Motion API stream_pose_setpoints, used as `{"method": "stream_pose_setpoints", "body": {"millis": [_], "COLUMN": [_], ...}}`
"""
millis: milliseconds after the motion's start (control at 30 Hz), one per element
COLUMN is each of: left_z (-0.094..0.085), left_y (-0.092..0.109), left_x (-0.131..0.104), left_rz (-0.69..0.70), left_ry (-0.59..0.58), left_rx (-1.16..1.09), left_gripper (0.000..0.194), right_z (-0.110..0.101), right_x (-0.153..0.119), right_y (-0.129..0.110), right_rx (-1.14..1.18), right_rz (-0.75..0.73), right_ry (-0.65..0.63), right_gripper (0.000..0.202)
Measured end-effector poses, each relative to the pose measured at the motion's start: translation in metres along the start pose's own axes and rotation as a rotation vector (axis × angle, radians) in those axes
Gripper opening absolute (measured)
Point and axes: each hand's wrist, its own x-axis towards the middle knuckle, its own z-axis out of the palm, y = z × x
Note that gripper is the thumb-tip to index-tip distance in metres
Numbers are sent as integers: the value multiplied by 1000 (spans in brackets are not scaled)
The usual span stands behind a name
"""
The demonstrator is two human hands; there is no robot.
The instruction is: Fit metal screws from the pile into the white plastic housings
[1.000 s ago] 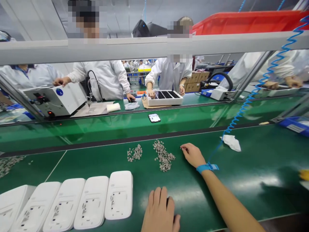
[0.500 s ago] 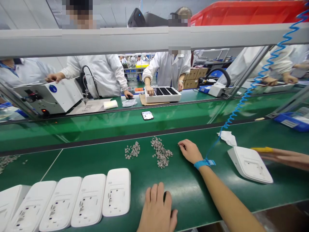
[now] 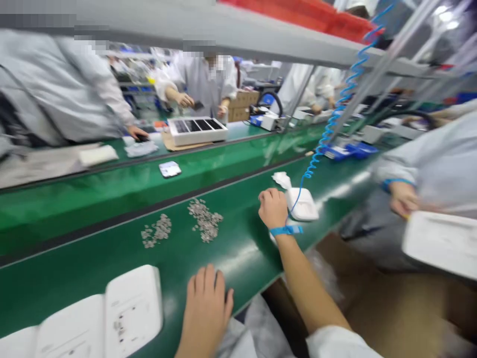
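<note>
My left hand (image 3: pixel 205 302) lies flat on the green belt (image 3: pixel 246 258), fingers stretched out, holding nothing. My right hand (image 3: pixel 274 209) is above the belt with its fingers curled in; whatever they pinch is hidden. A blue strap (image 3: pixel 286 230) circles the right wrist. Just beyond that hand sits a white plastic housing (image 3: pixel 305 205), partly covered by it. Two piles of small metal parts, the larger pile (image 3: pixel 205 221) and the smaller pile (image 3: pixel 156 231), lie left of my right hand. White housings (image 3: pixel 132 308) stand in a row left of my left hand.
A blue coiled cord (image 3: pixel 330 124) hangs down to the wrist strap. A co-worker's hand (image 3: pixel 404 201) at right holds another white housing (image 3: pixel 441 243). Crumpled white paper (image 3: pixel 282 180) lies near the belt's far side. Across, a person works over a white tray (image 3: pixel 197 132).
The view has swung to the right, bringing the co-worker at right into sight. That co-worker now holds a white housing off the belt. My left hand stays flat; my right fingers stay curled.
</note>
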Motion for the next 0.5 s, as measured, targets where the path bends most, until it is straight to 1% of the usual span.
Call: {"method": "stream_pose_setpoints", "body": {"millis": [67,133,200,267,300,367,433,500], "left_z": [-1,-1,-2,-3,-3,-3,-5,-7], "left_y": [-4,-7,-8,-7,-7,-7,-6,-6], "left_x": [2,3,3,4,4,4,4,4], "left_rz": [92,160,174,171,176,185,184,169], "left_ry": [-13,-9,-8,-3,9,35,51,39], "left_rx": [25,44,48,44,39,28,17,5], "left_gripper": [30,30,30,30,30,30,29,29], "right_z": [-16,-26,-29,-29,-29,-31,-34,-38], "right_x": [-16,-33,-46,-54,-55,-57,-58,-63], "right_y": [24,48,66,75,76,70,54,31], "right_rx": [-172,-263,-297,-301,-297,-264,-188,-81], "right_rz": [162,258,297,303,305,311,305,256], "right_ry": [42,42,-2,-66,-87,-99,-94,-106], "right_gripper": [18,18,18,18,18,17,15,14]}}
